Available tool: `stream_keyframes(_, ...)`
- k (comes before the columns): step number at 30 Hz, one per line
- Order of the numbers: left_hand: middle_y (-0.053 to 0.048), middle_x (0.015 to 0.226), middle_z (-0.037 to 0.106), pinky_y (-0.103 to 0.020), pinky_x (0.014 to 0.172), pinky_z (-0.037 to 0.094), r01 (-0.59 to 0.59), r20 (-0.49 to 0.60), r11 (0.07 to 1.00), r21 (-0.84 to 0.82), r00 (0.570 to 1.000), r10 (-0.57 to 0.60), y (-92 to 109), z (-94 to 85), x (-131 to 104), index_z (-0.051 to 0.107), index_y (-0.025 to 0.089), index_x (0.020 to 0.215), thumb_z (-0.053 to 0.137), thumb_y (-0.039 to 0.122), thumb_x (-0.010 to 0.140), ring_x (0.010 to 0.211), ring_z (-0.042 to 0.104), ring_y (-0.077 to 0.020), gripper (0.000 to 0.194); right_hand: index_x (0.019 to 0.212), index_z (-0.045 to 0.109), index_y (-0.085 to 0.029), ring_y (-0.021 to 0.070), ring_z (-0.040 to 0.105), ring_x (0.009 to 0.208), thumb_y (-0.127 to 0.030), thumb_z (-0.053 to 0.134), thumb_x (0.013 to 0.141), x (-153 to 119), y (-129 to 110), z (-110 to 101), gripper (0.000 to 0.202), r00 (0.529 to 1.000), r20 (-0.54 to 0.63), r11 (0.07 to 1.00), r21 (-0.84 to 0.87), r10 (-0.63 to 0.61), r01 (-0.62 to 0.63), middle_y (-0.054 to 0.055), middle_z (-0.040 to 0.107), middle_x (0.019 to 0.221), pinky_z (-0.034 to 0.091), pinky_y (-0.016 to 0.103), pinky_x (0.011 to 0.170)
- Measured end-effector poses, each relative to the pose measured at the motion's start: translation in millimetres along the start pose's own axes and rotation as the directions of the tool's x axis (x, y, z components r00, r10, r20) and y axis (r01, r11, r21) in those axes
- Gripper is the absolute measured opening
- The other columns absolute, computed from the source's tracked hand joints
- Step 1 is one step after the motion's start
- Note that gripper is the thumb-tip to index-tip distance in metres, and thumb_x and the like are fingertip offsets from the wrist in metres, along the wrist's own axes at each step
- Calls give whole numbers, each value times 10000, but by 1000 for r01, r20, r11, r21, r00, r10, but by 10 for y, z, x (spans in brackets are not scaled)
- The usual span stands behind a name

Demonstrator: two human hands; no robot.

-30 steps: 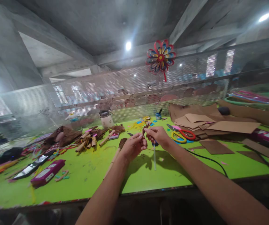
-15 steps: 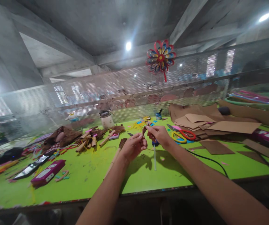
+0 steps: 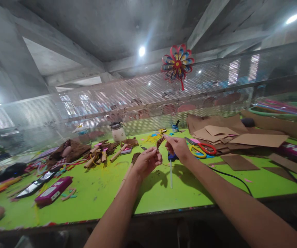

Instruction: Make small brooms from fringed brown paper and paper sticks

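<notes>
I have the left hand (image 3: 148,162) pinching the pleated brown paper (image 3: 160,142), the right hand (image 3: 178,148) by its one o'clock tip, grip unclear; working these folds calls for light fingertips.

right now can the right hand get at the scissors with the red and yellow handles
Probably yes: the right hand is just left of the scissors, their handles uncovered, though its fingertips are busy at the pleated brown paper.

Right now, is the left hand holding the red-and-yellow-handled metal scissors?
No, the left hand pinches a pleated brown paper piece.
</notes>
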State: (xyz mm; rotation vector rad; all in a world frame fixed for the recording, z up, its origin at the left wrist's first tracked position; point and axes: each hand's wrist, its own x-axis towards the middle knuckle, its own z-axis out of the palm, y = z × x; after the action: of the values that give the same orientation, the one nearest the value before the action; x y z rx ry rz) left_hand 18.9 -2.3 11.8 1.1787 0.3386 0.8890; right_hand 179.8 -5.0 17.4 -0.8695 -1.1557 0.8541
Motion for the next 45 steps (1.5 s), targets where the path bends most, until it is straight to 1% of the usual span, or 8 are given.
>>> stream_keyframes(9,-44,635,595,-192,508,394,5,-1,1000,8,1000,-5,-1,-25,7,510,123,807,595,238,802,545,548,-101,143,520,542,-142,69,396,352,-546,592,695,15,-8,2,443,999,-41,999,-20,35,-36,-11,483,432,287,198,345)
stream_keyframes(12,-45,634,600,-189,512,401,9,-12,1000,9,1000,-9,-1,-19,5,520,124,809,596,235,801,552,554,-100,135,546,551,-147,73,396,374,-549,581,707,-1,17,13,434,999,46,999,-44,1,1,-15,485,454,308,208,370)
stream_keyframes(16,-47,636,608,-195,530,410,-6,-32,999,42,999,7,-15,-14,15,544,119,825,613,239,790,558,559,-100,143,572,556,-156,94,446,463,-501,614,696,-40,43,40,372,971,214,966,-207,-108,153,-18,504,491,364,221,450)
stream_keyframes(19,-47,631,608,-214,560,424,-21,-64,996,85,998,27,-39,-17,31,549,114,802,634,264,774,567,568,-106,175,609,578,-149,101,470,504,-440,636,677,-52,56,56,305,959,242,939,-272,-145,211,-11,548,535,380,225,490)
stream_keyframes(29,-35,645,624,-223,549,389,-29,-110,944,329,992,69,-85,74,53,542,122,828,634,319,765,547,575,-109,226,594,567,-139,71,405,442,-419,668,610,-32,65,46,298,983,184,996,-91,5,12,-31,509,505,333,218,434)
stream_keyframes(36,-20,581,620,-217,476,357,-87,-148,885,457,974,172,-107,110,74,534,130,785,611,336,773,476,550,-103,220,621,579,-137,73,396,429,-443,674,599,-27,100,58,321,988,154,994,-107,-6,22,-42,487,461,313,214,416)
stream_keyframes(40,-13,553,609,-212,461,343,-80,-150,877,474,974,170,-103,93,77,537,129,770,603,337,772,445,528,-91,219,604,566,-144,71,393,430,-425,670,608,-39,101,64,300,988,150,993,-112,-23,41,-46,479,462,306,214,420)
stream_keyframes(45,-12,555,608,-201,444,320,-32,-175,914,404,978,112,-99,53,72,513,139,767,614,306,742,448,544,-100,196,609,560,-147,71,389,432,-423,672,619,-54,97,56,298,983,182,991,-125,-26,49,-48,469,465,303,215,421)
